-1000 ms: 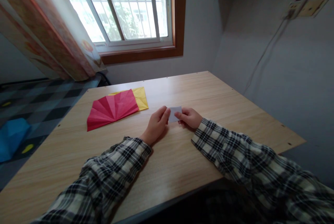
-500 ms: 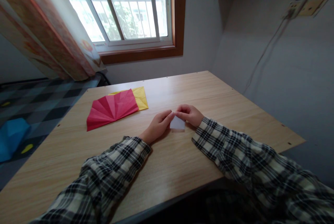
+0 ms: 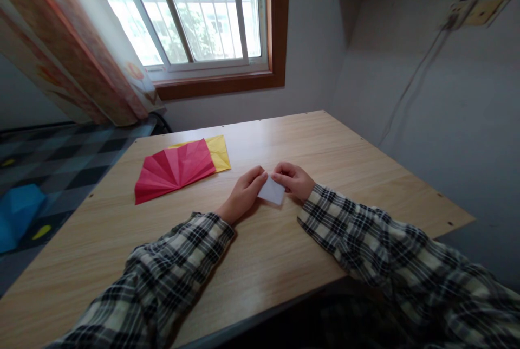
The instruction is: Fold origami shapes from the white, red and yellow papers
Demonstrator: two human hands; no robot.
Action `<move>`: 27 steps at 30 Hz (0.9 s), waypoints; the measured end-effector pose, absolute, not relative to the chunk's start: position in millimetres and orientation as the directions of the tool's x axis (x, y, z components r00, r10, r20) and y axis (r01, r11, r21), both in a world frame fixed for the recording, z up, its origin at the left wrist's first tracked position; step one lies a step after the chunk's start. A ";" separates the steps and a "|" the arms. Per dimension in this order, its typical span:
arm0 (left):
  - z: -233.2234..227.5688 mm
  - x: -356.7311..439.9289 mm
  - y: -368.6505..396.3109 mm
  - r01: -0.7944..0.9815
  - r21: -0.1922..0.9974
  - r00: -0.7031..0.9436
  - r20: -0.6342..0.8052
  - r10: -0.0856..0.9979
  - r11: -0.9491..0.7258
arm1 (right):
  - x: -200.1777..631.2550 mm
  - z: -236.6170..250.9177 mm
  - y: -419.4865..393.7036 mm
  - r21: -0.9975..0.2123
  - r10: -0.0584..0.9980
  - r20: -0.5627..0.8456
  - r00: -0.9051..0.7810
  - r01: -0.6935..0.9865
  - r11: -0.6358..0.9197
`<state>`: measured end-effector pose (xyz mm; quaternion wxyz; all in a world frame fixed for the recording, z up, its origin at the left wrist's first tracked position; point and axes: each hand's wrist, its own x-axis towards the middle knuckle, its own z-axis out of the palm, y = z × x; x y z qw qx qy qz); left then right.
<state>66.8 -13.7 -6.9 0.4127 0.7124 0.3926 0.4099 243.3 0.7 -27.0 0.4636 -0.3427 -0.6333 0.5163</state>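
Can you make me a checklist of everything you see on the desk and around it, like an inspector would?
Surface: wooden table, light grain, standing by a grey wall.
Job's things: small white folded paper, pinched between both hands just above the table.
Clutter: red pleated paper lying flat, overlapping a yellow paper beneath it.
Hands: left hand grips the white paper's left edge; right hand grips its upper right edge. Both sleeves are plaid.
Cables: a thin cable runs down the wall from a wall socket.
Surroundings: barred window, patterned curtain, checked floor with a blue object.
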 end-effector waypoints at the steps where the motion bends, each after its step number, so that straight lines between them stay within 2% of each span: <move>1: -7.2 66.6 -13.7 0.213 0.913 0.346 0.262 0.901 -0.347 | 242.4 -26.6 -0.1 -0.972 0.914 0.233 -0.333 -0.052 0.229; 6: -8.4 66.5 -13.3 0.181 0.921 0.304 0.280 0.910 -0.344 | 240.1 -25.6 -0.9 -0.974 0.920 0.227 -0.320 -0.081 0.212; 16: -10.3 67.4 -11.9 0.152 0.931 0.189 0.303 0.934 -0.333 | 246.1 -31.7 6.2 -0.968 0.942 0.248 -0.225 -0.035 0.247; 27: -7.6 64.3 -9.9 0.277 0.851 0.021 0.458 0.889 -0.445 | 248.4 -28.3 7.8 -0.941 0.944 0.328 -0.042 0.069 0.331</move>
